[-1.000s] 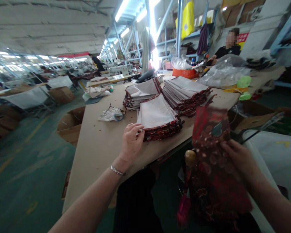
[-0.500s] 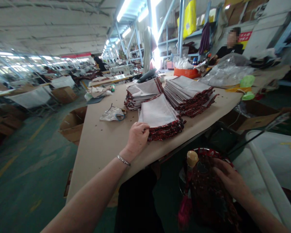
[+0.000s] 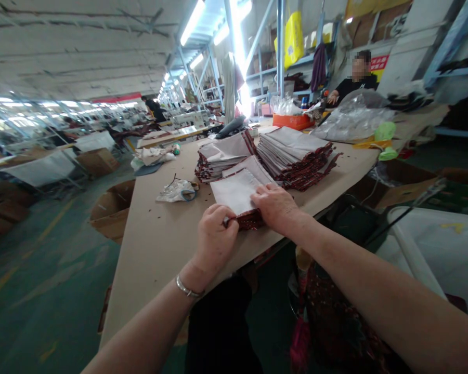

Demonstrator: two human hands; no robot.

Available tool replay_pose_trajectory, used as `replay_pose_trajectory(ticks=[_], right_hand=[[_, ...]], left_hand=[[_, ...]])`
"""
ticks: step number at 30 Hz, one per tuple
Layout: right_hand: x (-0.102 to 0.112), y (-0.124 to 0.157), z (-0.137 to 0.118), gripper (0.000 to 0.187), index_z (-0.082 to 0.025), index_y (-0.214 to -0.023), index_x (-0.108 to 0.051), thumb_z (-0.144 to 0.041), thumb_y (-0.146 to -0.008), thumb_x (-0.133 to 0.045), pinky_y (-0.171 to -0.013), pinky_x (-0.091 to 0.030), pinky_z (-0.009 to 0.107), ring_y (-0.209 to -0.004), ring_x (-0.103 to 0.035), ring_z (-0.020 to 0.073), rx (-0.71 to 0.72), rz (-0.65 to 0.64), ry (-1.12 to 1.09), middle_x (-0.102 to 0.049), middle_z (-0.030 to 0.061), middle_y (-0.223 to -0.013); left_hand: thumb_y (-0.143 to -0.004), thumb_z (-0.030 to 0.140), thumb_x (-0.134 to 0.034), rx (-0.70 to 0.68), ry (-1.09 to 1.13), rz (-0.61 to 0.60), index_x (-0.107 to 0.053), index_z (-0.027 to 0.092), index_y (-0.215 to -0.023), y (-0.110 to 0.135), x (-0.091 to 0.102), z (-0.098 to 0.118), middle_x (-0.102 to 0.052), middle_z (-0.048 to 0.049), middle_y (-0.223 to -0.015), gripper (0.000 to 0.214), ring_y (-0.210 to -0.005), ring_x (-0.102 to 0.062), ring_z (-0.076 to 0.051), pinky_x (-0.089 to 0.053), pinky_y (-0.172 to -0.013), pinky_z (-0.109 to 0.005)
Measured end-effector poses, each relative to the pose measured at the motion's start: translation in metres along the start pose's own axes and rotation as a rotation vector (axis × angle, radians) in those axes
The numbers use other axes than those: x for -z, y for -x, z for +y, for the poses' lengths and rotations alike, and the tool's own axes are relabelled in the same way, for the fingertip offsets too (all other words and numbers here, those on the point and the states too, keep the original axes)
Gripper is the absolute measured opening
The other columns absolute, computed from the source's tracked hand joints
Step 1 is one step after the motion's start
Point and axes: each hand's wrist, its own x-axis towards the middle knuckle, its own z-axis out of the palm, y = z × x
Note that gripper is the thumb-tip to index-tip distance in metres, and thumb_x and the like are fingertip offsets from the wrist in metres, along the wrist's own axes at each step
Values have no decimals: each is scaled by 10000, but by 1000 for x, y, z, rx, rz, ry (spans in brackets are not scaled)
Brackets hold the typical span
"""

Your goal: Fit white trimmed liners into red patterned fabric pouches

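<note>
A low stack of red-patterned fabric pieces with white backing [image 3: 236,189] lies near the table's front edge. My left hand [image 3: 215,240] is closed in a pinch on the near corner of the top piece. My right hand [image 3: 275,206] lies over the stack's right side, fingers curled on the top piece. Behind it stand two taller stacks, the left stack [image 3: 220,156] and the right stack [image 3: 294,153]. The brown table [image 3: 159,234] carries them all.
A crumpled white scrap with a ring [image 3: 177,191] lies left of the stacks. Red patterned fabric [image 3: 335,332] hangs below the table by my lap. A seated person [image 3: 353,78] works at the far right. Open cartons [image 3: 111,205] stand on the floor left. A white bin [image 3: 437,244] is at right.
My right hand left the red fabric at my lap and came up onto the near stack. My left hand shifted along the stack's near corner and pinched it.
</note>
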Motion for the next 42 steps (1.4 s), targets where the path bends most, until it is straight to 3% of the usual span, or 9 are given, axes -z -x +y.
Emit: replay_pose_trajectory(ticks=[4, 8, 14, 20, 24, 26, 31, 37, 42], right_hand=[[15, 29, 9, 248, -156, -1014, -604, -92, -831, -450, -691, -451, 325, -841, -618, 240, -212, -5, 27, -658, 116, -939], [32, 79, -15, 300, -168, -1036, -575, -48, -786, -461, -750, -444, 302, -881, -615, 215, -113, 4, -154, -657, 85, -959], [-8, 149, -49, 240, -164, -842, -601, -24, -810, -409, -668, -419, 292, -735, -602, 192, -182, -242, -464, -637, 59, -796], [-47, 189, -48, 68, -197, -755, -654, -258, -759, -625, -681, -443, 261, -683, -588, 143, -748, -22, -1737, -650, -8, -703], [-54, 206, -67, 222, -195, -761, -650, -374, -659, -732, -593, -463, 245, -564, -566, 117, -1110, 35, -2350, -639, -26, -640], [-53, 216, -76, 279, -168, -715, -649, -444, -704, -689, -540, -446, 233, -533, -552, 120, -1063, -107, -2363, -614, -6, -590], [-26, 241, -68, 378, -175, -804, -686, -533, -787, -565, -659, -509, 291, -690, -645, 187, -705, -406, -2104, -680, 63, -720], [24, 190, -9, 812, -221, -1105, -618, -764, -820, -86, -850, -503, 433, -1098, -607, 270, -724, 21, -2069, -659, 128, -1144], [-30, 149, 29, 298, -159, -913, -638, -368, -901, -427, -778, -534, 372, -797, -683, 207, -1109, 29, -2133, -722, 87, -854]], left_hand=[[-650, 86, -510, 117, 19, -25, -547, 191, -610, 30, 2, -4, -557, 13, -660, 118, -658, -540, -135, -438, -644, -249], [-662, 124, -516, 415, 321, -86, -554, 188, -664, 56, -8, -1, -509, 50, -568, 74, -518, -471, -94, -391, -503, -198], [-649, 257, -716, 928, 1110, 14, -520, 197, -799, 76, 2, 41, -597, 49, -644, 254, -517, -560, -102, -451, -420, -179], [-682, 316, -732, 1097, 1097, -272, -577, 161, -730, 134, -9, 55, -575, 31, -568, 224, -467, -492, -79, -400, -405, -169], [-708, 326, -704, 1037, 949, -680, -549, 136, -551, 160, -15, 64, -492, 25, -473, 291, -428, -419, -65, -352, -402, -176], [-715, 357, -705, 1047, 1063, -782, -529, 141, -549, 158, -12, 69, -512, 14, -506, 324, -448, -429, -69, -358, -416, -182], [-674, 367, -766, 1321, 1336, -716, -489, 166, -649, 137, -18, 69, -544, 26, -548, 343, -433, -460, -63, -326, -403, -158], [-706, 245, -723, 1252, 1524, -697, -534, 166, -728, 89, -56, 68, -493, 56, -536, 207, -391, -438, -49, -288, -350, -137], [-702, 236, -660, 1333, 1354, -502, -546, 155, -730, 63, -101, 58, -484, 47, -532, 143, -373, -404, -51, -162, -312, -141]])
